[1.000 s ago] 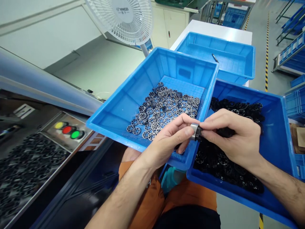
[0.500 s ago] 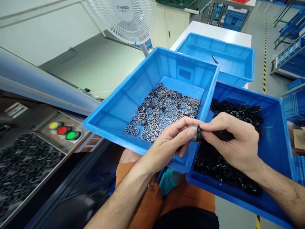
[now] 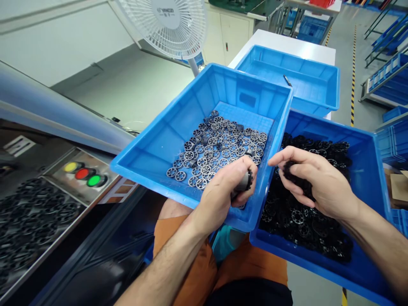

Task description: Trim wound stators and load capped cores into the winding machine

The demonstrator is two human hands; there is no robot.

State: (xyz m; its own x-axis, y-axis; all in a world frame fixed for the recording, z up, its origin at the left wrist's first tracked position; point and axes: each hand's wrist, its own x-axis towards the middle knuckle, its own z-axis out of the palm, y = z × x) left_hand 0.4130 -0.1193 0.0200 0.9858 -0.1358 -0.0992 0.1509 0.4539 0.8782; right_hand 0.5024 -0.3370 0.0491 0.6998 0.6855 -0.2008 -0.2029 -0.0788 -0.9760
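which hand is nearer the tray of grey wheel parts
Left. The left hand sits over the near edge of the tray of grey wheel parts, gripping a small dark toothed part. The right hand is over the neighbouring tray of black parts, holding some.

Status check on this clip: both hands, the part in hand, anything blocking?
Left hand shut on toothed ring part, over the left blue bin. Right hand shut on black ring parts over the right bin. Nothing between them.

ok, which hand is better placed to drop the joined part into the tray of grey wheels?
Left, likely. The left hand already grips the part over the grey-wheel tray; the right hand holds black pieces over the other tray.
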